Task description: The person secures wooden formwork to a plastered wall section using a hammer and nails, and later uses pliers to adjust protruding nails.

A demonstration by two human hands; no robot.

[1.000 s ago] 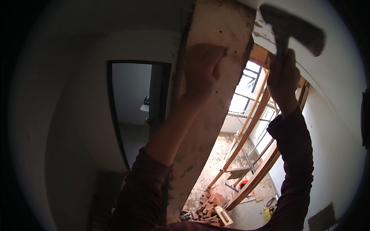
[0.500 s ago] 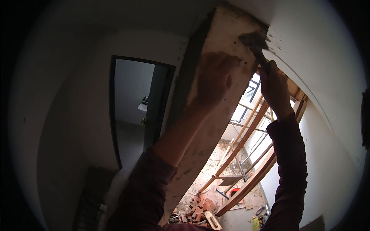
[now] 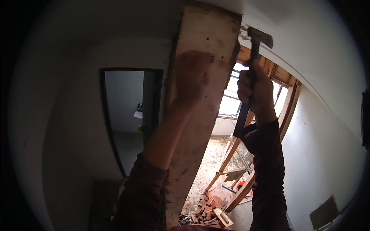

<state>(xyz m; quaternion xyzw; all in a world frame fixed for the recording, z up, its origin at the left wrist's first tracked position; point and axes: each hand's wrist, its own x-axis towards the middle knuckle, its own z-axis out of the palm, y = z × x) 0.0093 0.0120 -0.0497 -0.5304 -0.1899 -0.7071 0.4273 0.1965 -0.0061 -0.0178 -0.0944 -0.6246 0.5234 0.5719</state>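
Observation:
My right hand (image 3: pixel 256 90) grips a hammer (image 3: pixel 253 71) by its dark handle. The hammer is nearly upright, its metal head on top, just right of a tall pale board (image 3: pixel 196 123). Against the board's face, my left hand (image 3: pixel 190 77) is closed with its fingertips pinched together. A small dark bit shows at those fingertips, too dim to name. Several small dark holes or nail heads dot the board around that hand. Rough mortar lines the board's right edge.
A dark-framed doorway (image 3: pixel 133 115) stands at the left. Beyond the board, at the right, are timber posts (image 3: pixel 291 104) and a bright window (image 3: pixel 229 94). Below lie a heap of broken bricks (image 3: pixel 208 210) and a wooden float (image 3: pixel 223 217). A white wall (image 3: pixel 312 154) rises at right.
The hammer has swung from over the board's right edge out to the right, and its handle now stands more upright. My left hand stays closed at the board. The whole view has shifted.

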